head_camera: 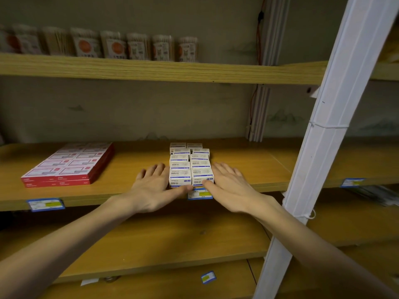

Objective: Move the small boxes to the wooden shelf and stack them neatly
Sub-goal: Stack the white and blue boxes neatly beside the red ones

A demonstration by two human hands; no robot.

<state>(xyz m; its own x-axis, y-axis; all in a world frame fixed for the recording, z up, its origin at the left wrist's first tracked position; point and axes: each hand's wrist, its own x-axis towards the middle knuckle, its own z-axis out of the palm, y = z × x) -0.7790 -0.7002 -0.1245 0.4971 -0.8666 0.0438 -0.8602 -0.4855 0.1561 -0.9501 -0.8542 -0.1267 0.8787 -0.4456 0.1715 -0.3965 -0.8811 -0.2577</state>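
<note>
Wooden shelf [133, 169]: small boxes [190, 167] stacked at 12 o'clock; our left hand [154, 190] and right hand [230, 187], flat-fingered, squaring them; nearly done.

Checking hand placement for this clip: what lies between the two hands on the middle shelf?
In the head view, the block of small white boxes sits between the left hand and right hand, both flat against its sides.

The small white boxes [190, 167] on the wooden shelf [248, 167] have blue words on them. The front ones read "回形针" on the top and again on the front side. The tiny print on them is too small to read. At 9 o'clock from them lie flat red boxes [71, 165]; their writing is too blurry. The blue price tags [46, 204] on the shelf edge and the jars [138, 46] at 12 o'clock cannot be read either.
</note>
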